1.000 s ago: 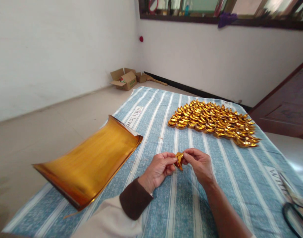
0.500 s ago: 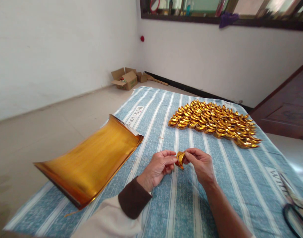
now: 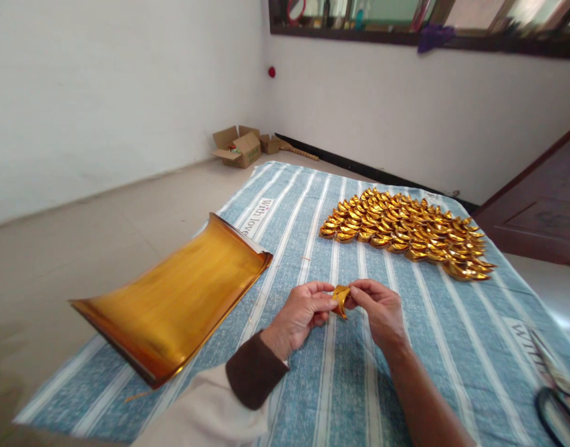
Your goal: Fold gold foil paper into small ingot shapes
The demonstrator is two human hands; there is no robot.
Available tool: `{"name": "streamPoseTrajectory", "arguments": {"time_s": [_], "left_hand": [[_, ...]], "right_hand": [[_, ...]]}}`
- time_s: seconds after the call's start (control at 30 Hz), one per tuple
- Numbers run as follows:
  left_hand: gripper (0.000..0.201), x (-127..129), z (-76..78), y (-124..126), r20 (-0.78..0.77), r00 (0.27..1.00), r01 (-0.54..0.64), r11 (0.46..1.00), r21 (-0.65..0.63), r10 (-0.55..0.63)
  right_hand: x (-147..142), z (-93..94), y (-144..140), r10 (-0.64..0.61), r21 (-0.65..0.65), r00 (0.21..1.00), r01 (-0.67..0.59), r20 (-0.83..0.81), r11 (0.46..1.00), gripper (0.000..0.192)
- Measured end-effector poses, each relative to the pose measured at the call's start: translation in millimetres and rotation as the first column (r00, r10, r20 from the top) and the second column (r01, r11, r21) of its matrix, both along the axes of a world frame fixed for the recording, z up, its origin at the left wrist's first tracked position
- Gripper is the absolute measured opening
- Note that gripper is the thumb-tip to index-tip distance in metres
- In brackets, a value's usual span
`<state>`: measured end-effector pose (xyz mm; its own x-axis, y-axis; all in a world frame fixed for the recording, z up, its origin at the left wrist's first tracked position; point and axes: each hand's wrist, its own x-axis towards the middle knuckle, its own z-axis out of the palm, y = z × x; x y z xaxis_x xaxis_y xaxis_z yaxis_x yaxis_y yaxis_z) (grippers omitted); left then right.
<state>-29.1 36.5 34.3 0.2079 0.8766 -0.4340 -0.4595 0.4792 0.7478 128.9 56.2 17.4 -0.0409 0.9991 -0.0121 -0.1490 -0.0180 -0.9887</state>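
Between my two hands is a small folded gold foil paper ingot [image 3: 341,299], held above the striped cloth. My left hand [image 3: 306,312] pinches its left side between thumb and fingers. On the other side, the thumb and fingers of my right hand [image 3: 377,309] grip its upper right edge. A stack of gold foil paper sheets [image 3: 177,298] lies to the left, its ends curling up. Many finished-looking gold paper ingots [image 3: 401,226] stand packed in rows farther back on the right.
A blue and white striped cloth [image 3: 308,397] covers the table. Black-handled scissors [image 3: 552,397] lie near the right edge. Beyond the table, an open cardboard box [image 3: 241,149] sits on the floor by the wall.
Both hands keep their hold on the foil ingot, which has tilted slightly. The whole view has shifted a little, with things appearing slightly farther right.
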Motion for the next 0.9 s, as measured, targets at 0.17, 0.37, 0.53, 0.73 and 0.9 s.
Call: {"name": "streamPoseTrajectory", "arguments": {"time_s": [0.17,0.37,0.53,0.73,0.9], "left_hand": [[0.030,0.4,1.6,-0.8,0.003,0.999,-0.033,0.999,-0.017,0.033],[0.028,-0.9,0.9,-1.4,-0.022,0.999,-0.023,1.000,0.006,0.023],[0.029,-0.2,3.2,-2.1,-0.106,0.994,0.005,0.997,0.079,0.003],[0.025,1.7,2.2,-2.2,-0.241,0.970,0.041,0.977,0.211,0.012],[0.024,1.7,-0.9,-2.1,-0.302,0.953,0.049,0.973,0.227,0.022]], "right_hand": [[0.4,0.6,-0.7,0.013,0.017,1.000,-0.013,0.002,1.000,0.017],[0.6,1.6,-1.4,0.021,0.013,1.000,-0.021,0.004,1.000,0.017],[2.1,2.7,-0.9,0.030,0.004,0.999,-0.030,0.018,1.000,0.021],[2.3,1.9,-0.7,0.101,-0.105,0.988,-0.089,0.118,0.991,0.029],[1.5,-0.1,-1.5,0.130,-0.126,0.985,-0.115,0.112,0.985,0.027]]}}
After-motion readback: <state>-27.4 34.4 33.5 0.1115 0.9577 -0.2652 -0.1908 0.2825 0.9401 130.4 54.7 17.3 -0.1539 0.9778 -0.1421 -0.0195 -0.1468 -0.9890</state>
